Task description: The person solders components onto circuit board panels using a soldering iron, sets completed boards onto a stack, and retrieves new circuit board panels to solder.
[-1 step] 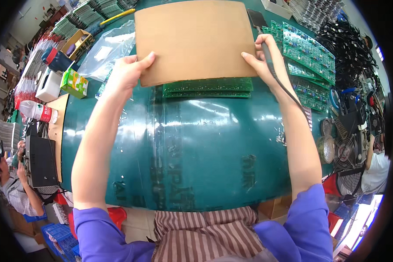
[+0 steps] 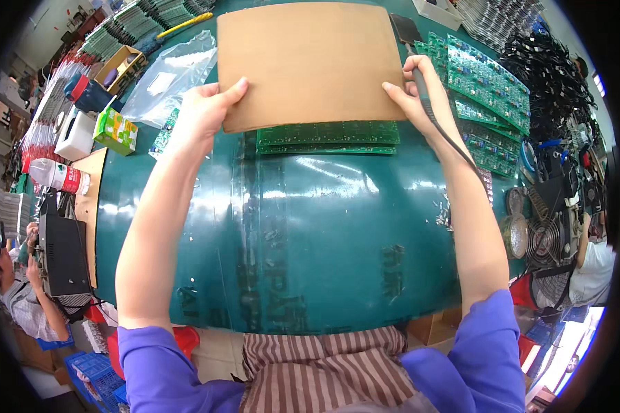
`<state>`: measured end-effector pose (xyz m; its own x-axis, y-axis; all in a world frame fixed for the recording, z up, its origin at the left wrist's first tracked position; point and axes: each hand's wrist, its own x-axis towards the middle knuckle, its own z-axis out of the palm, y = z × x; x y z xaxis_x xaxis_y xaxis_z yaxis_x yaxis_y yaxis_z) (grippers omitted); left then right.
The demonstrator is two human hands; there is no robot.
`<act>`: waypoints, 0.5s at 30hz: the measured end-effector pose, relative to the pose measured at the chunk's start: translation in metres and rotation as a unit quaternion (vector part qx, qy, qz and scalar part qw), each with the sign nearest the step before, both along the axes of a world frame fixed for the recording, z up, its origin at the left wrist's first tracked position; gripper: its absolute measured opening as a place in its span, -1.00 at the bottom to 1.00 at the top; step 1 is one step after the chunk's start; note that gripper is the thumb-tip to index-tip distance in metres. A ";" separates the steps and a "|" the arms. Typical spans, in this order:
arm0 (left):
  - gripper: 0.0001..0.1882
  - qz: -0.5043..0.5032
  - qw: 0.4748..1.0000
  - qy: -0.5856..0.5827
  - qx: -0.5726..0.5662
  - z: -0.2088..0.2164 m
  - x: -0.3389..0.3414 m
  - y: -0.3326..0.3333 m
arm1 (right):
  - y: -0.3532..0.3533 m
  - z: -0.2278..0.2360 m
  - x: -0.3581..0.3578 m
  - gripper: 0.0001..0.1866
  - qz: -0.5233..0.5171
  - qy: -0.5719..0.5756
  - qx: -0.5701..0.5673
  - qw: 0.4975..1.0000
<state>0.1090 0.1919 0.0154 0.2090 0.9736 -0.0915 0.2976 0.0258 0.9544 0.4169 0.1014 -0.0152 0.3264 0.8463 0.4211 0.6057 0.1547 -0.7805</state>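
Cardboard sheet point(image 2: 310, 65), plain brown, is held up at the far side of the green bench point(image 2: 344, 241), in front of a stack of green circuit boards point(image 2: 327, 141) whose near edges show below it; whether it touches them I cannot tell. The left hand point(image 2: 203, 113) has its grip clamped on the lower left edge, thumb flat on the face, the other fingers mostly hidden behind. The right hand point(image 2: 415, 110) pinches the right edge with its thumb on the face, and its curled fingers also hold a dark pen-shaped tool point(image 2: 421, 81), its cord point(image 2: 455, 146) running along the forearm. Compared with the earlier frame, the sheet's left edge and the left hand sit slightly further right, the lower left corner is a little higher, and the right hand has barely moved.
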 end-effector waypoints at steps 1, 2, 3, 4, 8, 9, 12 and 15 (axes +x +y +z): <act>-0.49 -0.003 0.999 -0.037 0.005 -0.005 0.005 0.002 | 0.003 -0.005 0.003 -0.59 -0.004 -0.008 -0.016 1.000; -0.49 -0.003 0.999 -0.037 0.001 -0.006 0.008 0.005 | 0.002 -0.009 0.006 -0.60 0.004 0.017 0.000 1.000; -0.47 0.008 0.999 -0.047 0.001 -0.004 0.009 0.008 | 0.000 -0.011 0.007 -0.62 0.012 0.044 0.017 0.999; -0.45 0.017 0.998 -0.057 0.001 0.001 0.014 0.009 | -0.002 -0.009 0.010 -0.65 0.052 0.139 0.032 0.988; -0.42 -0.007 0.998 0.006 0.066 0.059 -0.013 0.018 | 0.003 0.026 -0.010 -0.67 0.123 0.183 0.133 0.966; -0.44 -0.028 0.995 0.057 0.082 0.077 -0.024 0.026 | 0.006 0.038 -0.018 -0.67 0.147 0.193 0.166 0.956; -0.54 -0.064 0.994 0.001 0.089 0.130 -0.042 0.039 | 0.016 0.069 -0.018 -0.71 0.133 0.163 0.205 0.956; -0.55 -0.023 0.997 -0.029 0.068 0.114 -0.029 0.037 | 0.006 0.085 -0.033 -0.70 0.169 0.195 0.216 0.942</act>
<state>0.0804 0.2289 0.1299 0.2552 0.9654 0.0534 0.2397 -0.1167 0.9638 0.3843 0.1070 0.0702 0.2695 0.7064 0.6545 0.1449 0.6422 -0.7527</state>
